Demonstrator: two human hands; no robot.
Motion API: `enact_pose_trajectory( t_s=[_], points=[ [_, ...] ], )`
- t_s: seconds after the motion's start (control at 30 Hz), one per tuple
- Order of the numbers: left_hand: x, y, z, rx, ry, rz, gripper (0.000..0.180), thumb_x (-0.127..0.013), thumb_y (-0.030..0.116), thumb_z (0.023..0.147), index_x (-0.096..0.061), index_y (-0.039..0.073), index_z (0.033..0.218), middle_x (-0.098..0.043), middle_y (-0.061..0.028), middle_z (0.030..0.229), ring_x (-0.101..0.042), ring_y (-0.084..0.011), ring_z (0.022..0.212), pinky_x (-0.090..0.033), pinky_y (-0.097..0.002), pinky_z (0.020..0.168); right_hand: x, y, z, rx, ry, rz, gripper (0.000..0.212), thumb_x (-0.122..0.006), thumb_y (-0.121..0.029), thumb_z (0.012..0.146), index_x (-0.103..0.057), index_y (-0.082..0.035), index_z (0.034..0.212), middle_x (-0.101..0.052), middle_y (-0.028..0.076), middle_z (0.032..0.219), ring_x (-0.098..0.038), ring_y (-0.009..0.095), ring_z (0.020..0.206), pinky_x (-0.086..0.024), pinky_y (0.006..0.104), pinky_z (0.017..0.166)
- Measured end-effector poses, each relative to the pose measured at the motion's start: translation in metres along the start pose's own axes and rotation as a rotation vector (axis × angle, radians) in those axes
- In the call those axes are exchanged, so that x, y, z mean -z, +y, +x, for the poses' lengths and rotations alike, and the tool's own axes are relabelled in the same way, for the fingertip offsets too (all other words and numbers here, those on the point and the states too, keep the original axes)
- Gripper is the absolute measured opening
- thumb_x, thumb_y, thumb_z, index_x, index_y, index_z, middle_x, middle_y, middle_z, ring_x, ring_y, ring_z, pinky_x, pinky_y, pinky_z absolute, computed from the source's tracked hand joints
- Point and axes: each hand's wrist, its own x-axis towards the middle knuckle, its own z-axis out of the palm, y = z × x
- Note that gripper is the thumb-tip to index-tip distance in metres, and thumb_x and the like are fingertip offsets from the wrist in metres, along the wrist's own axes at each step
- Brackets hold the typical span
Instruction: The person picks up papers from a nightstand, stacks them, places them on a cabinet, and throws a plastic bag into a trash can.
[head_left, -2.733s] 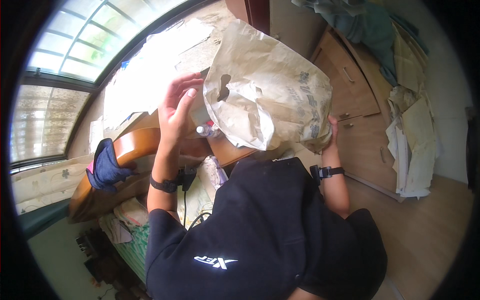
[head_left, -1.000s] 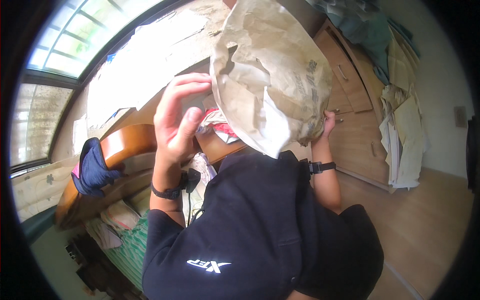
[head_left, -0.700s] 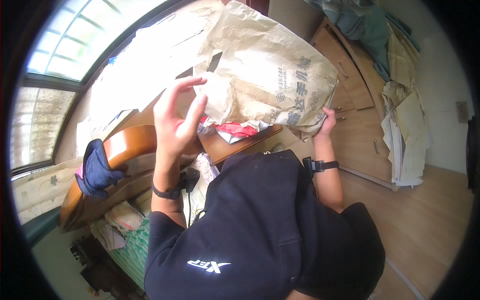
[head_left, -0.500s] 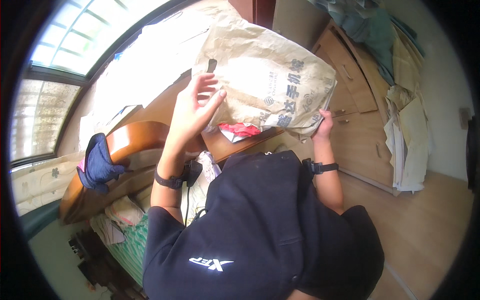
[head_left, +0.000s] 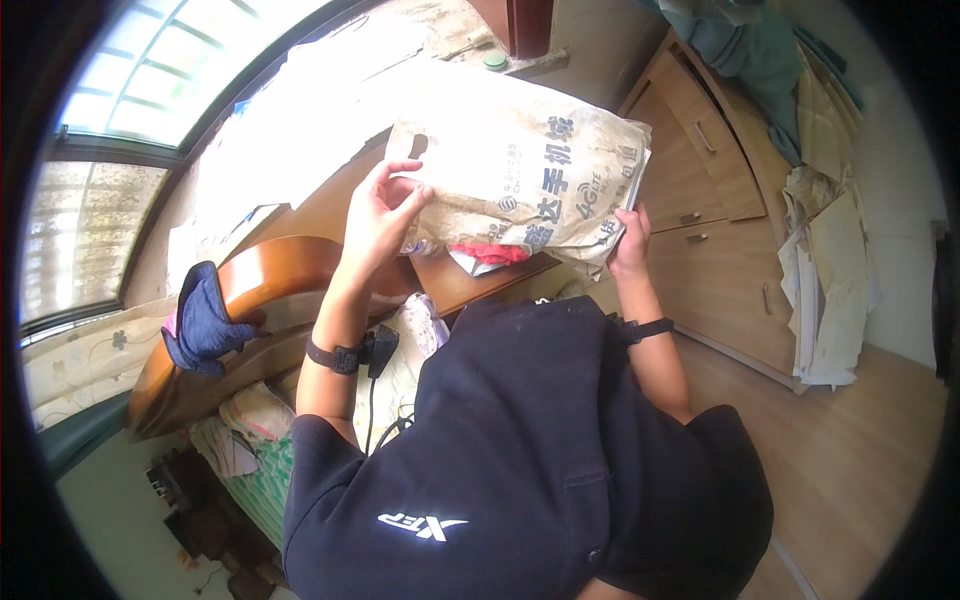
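Observation:
A wrinkled beige carrier bag point(head_left: 480, 165) with dark print and a cut-out handle hole is held up in front of me, its handle end to the left. My right hand point(head_left: 630, 240) grips its lower right corner, thumb on the front. At the left edge, just below the handle hole, my left hand point(head_left: 380, 215) has its thumb and bent fingers closed in on the bag, the index finger stretched a little higher. White layers show along the bag's right edge; its contents are hidden.
Below the bag, a red cloth point(head_left: 490, 254) lies on a wooden desk point(head_left: 460, 290). Bright papers point(head_left: 300, 120) fill the window side. A dark blue cap point(head_left: 207, 320) hangs on a curved wooden board point(head_left: 285, 270). Wooden cabinets point(head_left: 720, 260) stand at right, beside hanging torn sheets point(head_left: 825, 290).
The bag has shifted slightly left and tilted, with more of the ledge behind showing. My left fingers have drawn in from a spread pose. My right hand keeps its grip.

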Motion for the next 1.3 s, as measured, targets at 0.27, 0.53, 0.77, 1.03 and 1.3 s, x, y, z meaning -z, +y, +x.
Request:
enact_pose_trajectory(
  t_s=[0.27, 0.53, 0.77, 1.03, 1.3],
  points=[
    [0.002, 0.004, 0.008, 0.034, -0.028, -0.040, 0.042, -0.068, 0.004, 0.082, -0.051, 0.000, 0.120, -0.066, -0.0049, 0.084, -0.060, -0.0075, 0.081, -0.047, -0.0205, 0.074, 0.012, 0.017, 0.006, -0.051, 0.039, 0.042, 0.029, -0.050, -0.008, 0.078, -0.048, 0.001, 0.105, -0.056, 0.012, 0.100, -0.057, 0.020, 0.091, -0.048, 0.0314, 0.083],
    [0.008, 0.007, 0.019, 0.061, -0.114, -0.093, 0.051, -0.069, 0.002, 0.080, -0.046, 0.003, 0.126, -0.065, -0.0030, 0.081, -0.060, -0.0086, 0.080, -0.046, -0.0213, 0.076, 0.018, 0.024, 0.014, -0.037, 0.028, -0.015, 0.038, -0.049, -0.010, 0.077, -0.047, 0.003, 0.112, -0.056, 0.014, 0.104, -0.058, 0.022, 0.094, -0.048, 0.0314, 0.084],
    [0.000, 0.003, 0.026, 0.169, -0.195, 0.103, 0.054, -0.069, 0.007, 0.080, -0.044, 0.005, 0.127, -0.062, -0.0028, 0.085, -0.058, -0.0101, 0.086, -0.045, -0.0253, 0.081, 0.015, 0.015, 0.012, 0.054, 0.005, -0.091, 0.018, -0.053, -0.008, 0.076, -0.049, -0.001, 0.092, -0.054, 0.006, 0.088, -0.051, 0.012, 0.080, -0.044, 0.0255, 0.077],
    [-0.019, -0.010, 0.052, 0.247, -0.117, 0.080, 0.052, -0.064, 0.003, 0.081, -0.043, 0.005, 0.128, -0.059, -0.0032, 0.086, -0.057, -0.0102, 0.085, -0.045, -0.0250, 0.079, 0.020, 0.023, 0.015, 0.064, 0.004, -0.088, 0.020, -0.055, -0.008, 0.075, -0.048, -0.001, 0.092, -0.053, 0.006, 0.089, -0.050, 0.012, 0.081, -0.042, 0.0250, 0.079],
    [-0.024, -0.016, 0.062, 0.246, -0.211, -0.105, 0.055, -0.064, 0.004, 0.080, -0.041, 0.007, 0.130, -0.057, -0.0028, 0.085, -0.056, -0.0109, 0.082, -0.045, -0.0253, 0.075, 0.027, 0.027, 0.010, 0.046, 0.097, -0.073, 0.016, -0.055, -0.007, 0.075, -0.049, -0.002, 0.089, -0.054, 0.005, 0.086, -0.051, 0.012, 0.078, -0.044, 0.0256, 0.076]
  ],
)
